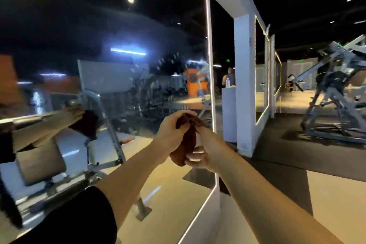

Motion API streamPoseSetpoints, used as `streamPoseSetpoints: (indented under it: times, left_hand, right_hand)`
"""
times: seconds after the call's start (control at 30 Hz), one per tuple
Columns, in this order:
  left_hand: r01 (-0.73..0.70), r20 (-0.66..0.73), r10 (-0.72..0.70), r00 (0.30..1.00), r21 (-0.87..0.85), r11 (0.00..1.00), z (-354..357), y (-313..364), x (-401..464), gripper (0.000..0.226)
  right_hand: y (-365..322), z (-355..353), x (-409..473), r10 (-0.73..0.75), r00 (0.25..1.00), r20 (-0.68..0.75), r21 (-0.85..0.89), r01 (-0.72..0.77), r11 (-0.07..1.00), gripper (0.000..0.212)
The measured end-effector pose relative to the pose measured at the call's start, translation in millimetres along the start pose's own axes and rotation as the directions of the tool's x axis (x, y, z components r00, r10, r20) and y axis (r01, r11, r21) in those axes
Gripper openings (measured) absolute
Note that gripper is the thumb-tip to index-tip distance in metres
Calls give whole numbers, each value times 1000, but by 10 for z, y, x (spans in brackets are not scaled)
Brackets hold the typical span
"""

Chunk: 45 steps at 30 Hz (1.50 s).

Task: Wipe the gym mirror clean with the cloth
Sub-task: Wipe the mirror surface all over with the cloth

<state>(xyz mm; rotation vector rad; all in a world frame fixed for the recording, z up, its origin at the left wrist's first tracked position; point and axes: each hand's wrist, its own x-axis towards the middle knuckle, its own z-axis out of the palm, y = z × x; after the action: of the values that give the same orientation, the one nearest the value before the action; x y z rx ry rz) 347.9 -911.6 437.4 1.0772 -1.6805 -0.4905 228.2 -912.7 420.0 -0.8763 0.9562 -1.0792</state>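
Observation:
A large gym mirror (122, 77) with a lit white edge fills the left half of the head view; streaks and spots show on its glass near the upper middle. In front of it I hold a bunched brown cloth (188, 140) with both hands. My left hand (172, 127) grips the cloth's top, fingers curled over it. My right hand (200, 154) pinches the lower part from the right. The cloth hangs a short way off the glass, near the mirror's right edge. My arms and the cloth are reflected at the left.
The mirror's lit frame strip (210, 65) runs down the middle. A white pillar (244, 85) stands right of it, with more lit mirrors beyond. A grey weight machine (336, 93) stands far right on dark flooring. A person (229, 77) stands far back.

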Motion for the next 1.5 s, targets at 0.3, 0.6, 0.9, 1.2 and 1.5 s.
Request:
streamPoseSetpoints:
  times: [0.3,0.6,0.9,1.2,1.5]
  left_hand:
    - [59,327,-71,942,48,997,431,-474,1583,34]
    - [-253,111,344,932,881,400,455,-1129,3598,43]
    - [-97,150,185,971,959,-265,784,-1749,5204,76]
    - [81,47,311,949,918,-388,1235,-1941,6464,74]
    - [349,-248,256,935,778,-523,1220,-1690,7090,90]
  right_hand:
    - [-653,-276,1943,-346,929,133,586,208,783,54]
    - [-1637,-478,3858,-454,891,21,590,356,725,33]
    - [-2531,-825,5741,-641,767,-19,377,599,706,25]
    - [-3441,-754,7641,-969,172,177,-289,950,116,78]
    - [-4043,-653,8144,-950,-11,311,-554,810,-191,69]
